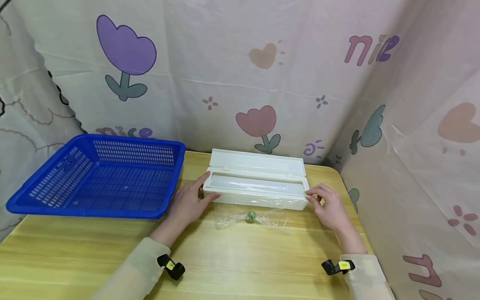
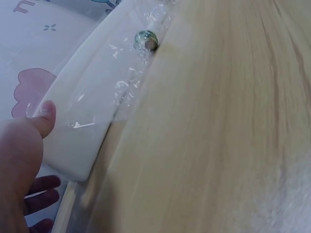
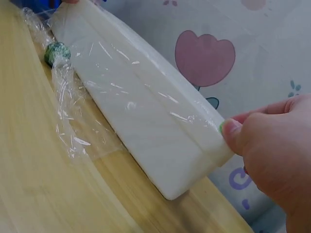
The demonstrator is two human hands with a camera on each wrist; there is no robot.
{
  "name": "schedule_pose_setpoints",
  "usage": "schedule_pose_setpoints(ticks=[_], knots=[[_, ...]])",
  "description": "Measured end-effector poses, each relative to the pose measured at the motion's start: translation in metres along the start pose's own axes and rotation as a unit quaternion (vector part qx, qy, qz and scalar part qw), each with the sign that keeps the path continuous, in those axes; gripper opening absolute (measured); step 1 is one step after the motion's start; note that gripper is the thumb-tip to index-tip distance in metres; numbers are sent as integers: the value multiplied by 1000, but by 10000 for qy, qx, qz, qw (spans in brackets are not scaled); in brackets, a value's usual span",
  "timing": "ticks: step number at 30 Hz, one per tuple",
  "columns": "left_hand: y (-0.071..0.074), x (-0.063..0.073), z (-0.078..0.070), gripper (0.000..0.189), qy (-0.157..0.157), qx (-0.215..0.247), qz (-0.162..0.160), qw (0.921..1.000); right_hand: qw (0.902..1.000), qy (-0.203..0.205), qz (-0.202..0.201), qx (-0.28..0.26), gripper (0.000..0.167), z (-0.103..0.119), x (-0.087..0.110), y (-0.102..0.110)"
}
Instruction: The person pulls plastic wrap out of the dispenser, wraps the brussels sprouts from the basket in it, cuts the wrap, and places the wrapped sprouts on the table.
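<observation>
A long white cling film dispenser (image 1: pixel 258 201) lies on the table with its lid (image 1: pixel 258 161) raised at the back, a film roll (image 1: pixel 255 184) inside. Clear film (image 3: pixel 73 111) hangs over its front to the table, gathered around a small green patterned ball (image 1: pixel 251 216). My left hand (image 1: pixel 189 201) holds the dispenser's left end, thumb on the front edge, fingers around the side. At the right end, my right hand (image 1: pixel 330 208) pinches a small bright green piece (image 3: pixel 222 127) on the front edge between thumb and index finger; its shape is mostly hidden.
A blue perforated plastic basket (image 1: pixel 123 210) stands on the left of the wooden table (image 1: pixel 240 262). Printed fabric (image 1: pixel 210 62) hangs behind the table and along its right side. Each sleeve carries a black wrist-worn device (image 1: pixel 171 266).
</observation>
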State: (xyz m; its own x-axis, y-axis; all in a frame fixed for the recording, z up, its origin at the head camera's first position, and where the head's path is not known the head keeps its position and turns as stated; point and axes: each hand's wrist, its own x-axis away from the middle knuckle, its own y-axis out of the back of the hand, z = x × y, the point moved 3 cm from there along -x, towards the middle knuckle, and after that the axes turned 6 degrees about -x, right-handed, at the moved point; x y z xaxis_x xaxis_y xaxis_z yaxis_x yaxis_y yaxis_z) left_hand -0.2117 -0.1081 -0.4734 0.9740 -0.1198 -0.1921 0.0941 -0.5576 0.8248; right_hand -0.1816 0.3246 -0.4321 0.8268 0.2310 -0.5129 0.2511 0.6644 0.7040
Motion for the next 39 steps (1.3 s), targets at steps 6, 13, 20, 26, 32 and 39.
schedule_pose_setpoints(ticks=[6, 13, 20, 26, 32, 39], knots=[[4, 0, -6, 78, -509, -24, -388, 9979, 9991, 402, 108, 121, 27, 9, 2, -8], [12, 1, -20, 25, -1782, -240, -1230, 9760, 9934, 1071, -300, 274, 18, 17, 4, -16], [13, 4, -22, 9, -2163, -231, -1551, 9636, 9911, 1239, -475, 124, 16, 20, 7, -20], [14, 7, -22, 10, -2366, -173, -1518, 9595, 9920, 1161, -481, -75, 20, 25, 12, -20], [17, 20, -19, 16, -2591, 101, -1394, 9557, 9933, 1102, -303, -181, 23, 31, 25, -16], [17, 38, -14, 17, -2723, 190, -1127, 9554, 9934, 1131, 81, -171, 22, 36, 45, -13]])
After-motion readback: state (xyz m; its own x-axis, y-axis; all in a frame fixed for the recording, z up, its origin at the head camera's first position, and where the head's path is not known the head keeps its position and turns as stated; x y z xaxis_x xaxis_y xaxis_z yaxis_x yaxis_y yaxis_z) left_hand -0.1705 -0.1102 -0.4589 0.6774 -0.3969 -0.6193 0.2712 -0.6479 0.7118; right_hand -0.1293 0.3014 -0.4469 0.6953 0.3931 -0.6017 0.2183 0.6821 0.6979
